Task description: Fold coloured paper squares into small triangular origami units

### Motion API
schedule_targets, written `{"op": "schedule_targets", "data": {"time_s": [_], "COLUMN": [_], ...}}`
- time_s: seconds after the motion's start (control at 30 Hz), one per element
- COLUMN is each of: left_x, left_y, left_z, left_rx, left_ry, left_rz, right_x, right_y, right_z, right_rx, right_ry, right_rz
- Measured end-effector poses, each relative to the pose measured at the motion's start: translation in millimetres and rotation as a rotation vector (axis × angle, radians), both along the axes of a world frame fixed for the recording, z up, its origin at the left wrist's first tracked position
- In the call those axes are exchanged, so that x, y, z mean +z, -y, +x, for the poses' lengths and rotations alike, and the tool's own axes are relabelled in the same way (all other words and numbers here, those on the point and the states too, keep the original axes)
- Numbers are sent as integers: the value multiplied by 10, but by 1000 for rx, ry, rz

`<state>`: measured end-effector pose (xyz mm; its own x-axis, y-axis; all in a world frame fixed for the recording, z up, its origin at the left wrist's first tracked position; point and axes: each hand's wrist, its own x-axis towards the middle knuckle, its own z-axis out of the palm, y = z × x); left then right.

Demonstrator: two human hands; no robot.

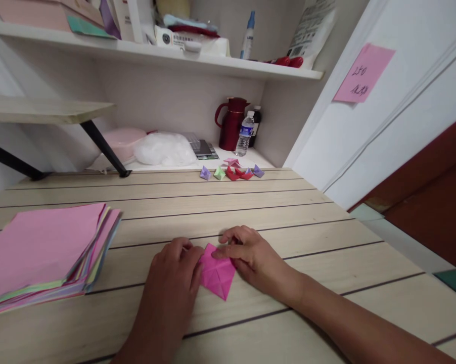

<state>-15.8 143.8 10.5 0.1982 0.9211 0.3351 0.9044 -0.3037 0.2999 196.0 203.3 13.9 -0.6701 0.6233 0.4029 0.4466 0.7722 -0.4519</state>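
Note:
A small square of bright pink origami paper lies on the wooden table, turned so that one corner points toward me. Creases cross its surface. My left hand is closed at its left corner, fingers bent and thumb against the edge; the fingertips are partly hidden. From the right, my right hand grips the upper right side of the paper, one digit lying on top and the other fingers curled by the edge.
At left lies a stack of coloured paper sheets. Small folded paper boats line the table's far edge. Behind them stand a red jug and a water bottle. A black-legged raised shelf stands at back left.

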Motion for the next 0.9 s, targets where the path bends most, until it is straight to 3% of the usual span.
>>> {"op": "schedule_targets", "data": {"time_s": [0.07,0.17,0.27,0.47,0.7,0.9], "left_x": [-2,13,35,57,86,89], "left_y": [35,60,40,9,7,15], "left_z": [5,16,21,1,18,22], "left_rx": [-82,-183,-178,-155,-127,-117], "left_ry": [-21,-75,-93,14,70,101], "left_rz": [86,35,-76,-127,-195,-224], "right_x": [1,29,104,261,262,283], "right_y": [6,18,14,1,56,59], "right_z": [6,16,64,243,217,210], "right_rx": [0,-7,25,188,157,152], "right_ry": [7,-3,-34,-8,106,127], "right_rz": [-22,-69,-182,-439,-217,-195]}}
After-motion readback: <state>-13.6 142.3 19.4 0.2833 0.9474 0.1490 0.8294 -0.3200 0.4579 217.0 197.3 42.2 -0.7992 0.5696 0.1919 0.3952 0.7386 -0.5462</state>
